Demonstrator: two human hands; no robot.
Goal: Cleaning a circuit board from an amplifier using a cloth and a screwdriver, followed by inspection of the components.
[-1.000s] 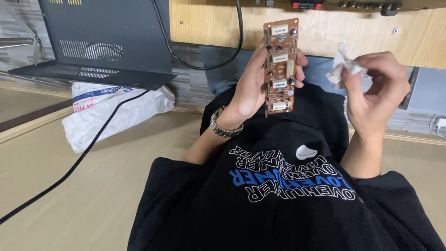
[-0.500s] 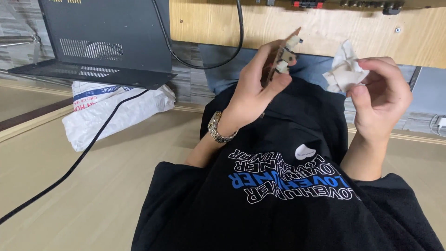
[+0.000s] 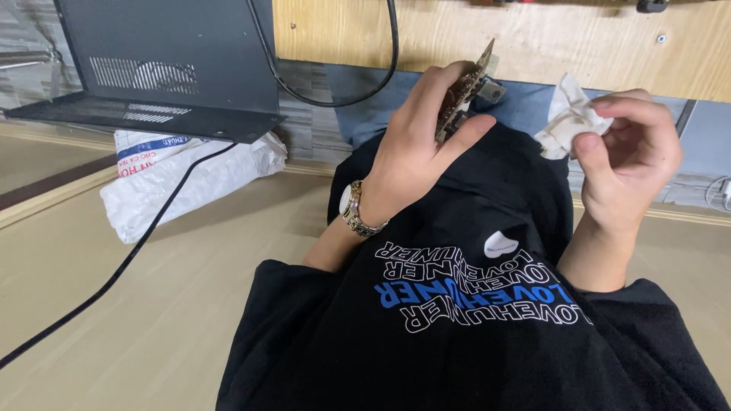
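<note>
A narrow brown circuit board (image 3: 464, 87) is gripped in the left hand (image 3: 422, 156), the fingers closed around its lower part, and it is turned nearly edge-on to the camera, its long axis running up and slightly to the right from the palm. A crumpled white tissue (image 3: 567, 122) is pinched between the closed thumb and fingertips of the right hand (image 3: 628, 164). It is held level with the board and near it on the right, not touching; the tissue-bearing right hand is thus the free one nearest the board's exposed upper end.
</note>
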